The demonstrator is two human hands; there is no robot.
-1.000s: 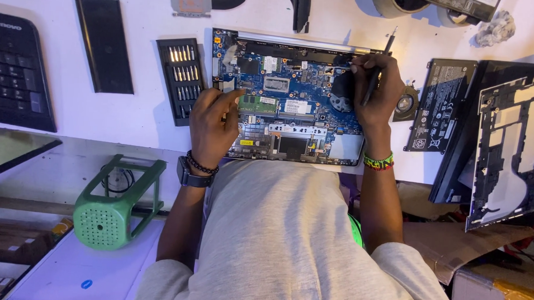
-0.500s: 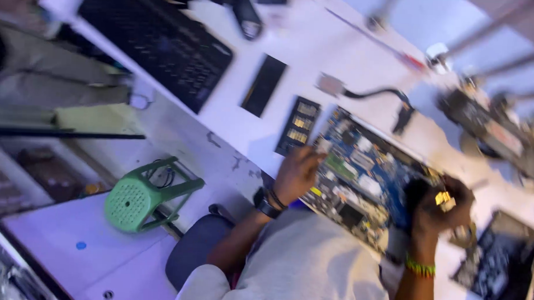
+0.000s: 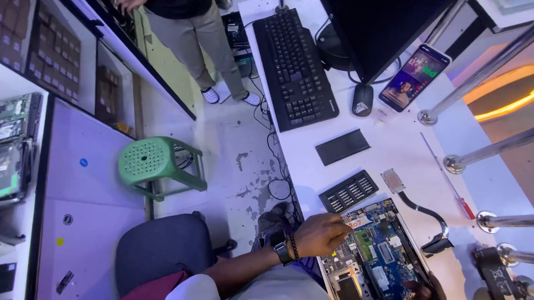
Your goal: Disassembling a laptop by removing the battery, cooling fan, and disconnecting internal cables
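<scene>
While the view has swung away to take in more of the room, the left hand (image 3: 323, 233) stays spread on the laptop board (image 3: 377, 260) at lower right of the tabletop (image 3: 397, 154), and the right hand (image 3: 423, 296) pinches a tool there.

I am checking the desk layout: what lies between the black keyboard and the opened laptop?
In the head view, between the keyboard and the laptop lie a flat black panel and, nearer the laptop, a black bit case.
</scene>
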